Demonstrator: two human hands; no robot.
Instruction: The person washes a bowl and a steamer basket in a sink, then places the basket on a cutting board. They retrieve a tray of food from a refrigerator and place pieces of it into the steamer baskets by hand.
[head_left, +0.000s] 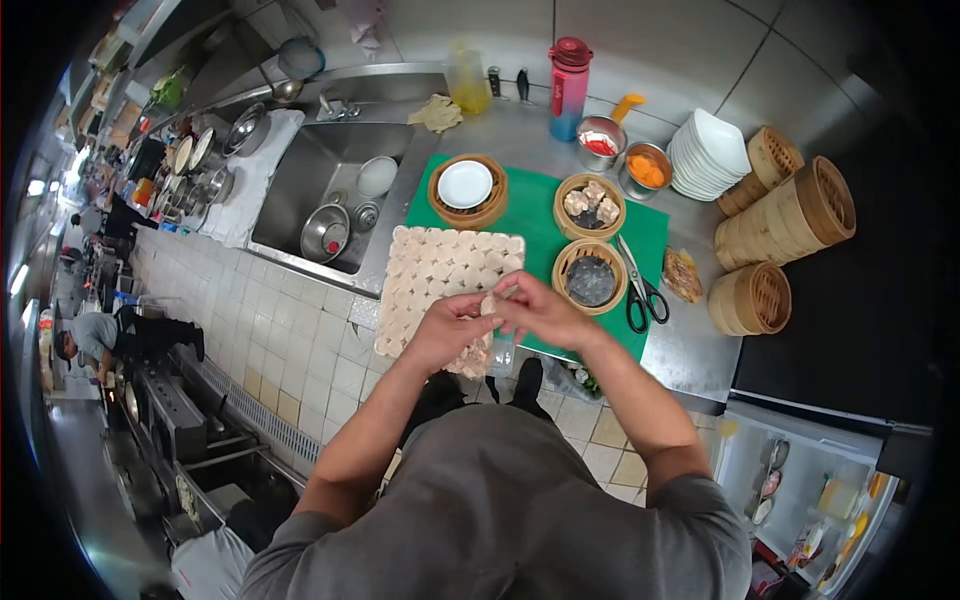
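We see both hands meeting above the near edge of the counter. The left hand and the right hand each have their fingertips pinched closed on 1 small pale dumpling, which sits between them, held up over the near right corner of the tray. We cannot tell how the dumpling is folded, since the fingers cover most of it.

The tray carries rows of similar pale pieces and lies half on the green mat, half on the steel beside the sink. On the mat we count 3 bamboo steamers: 1 with a white plate inside, 1 with filled pieces, and 1 with a dark lining, just beyond the right hand. Scissors lie beside that last one. Farther right, stacked steamer baskets lie on their sides near a pile of white bowls.
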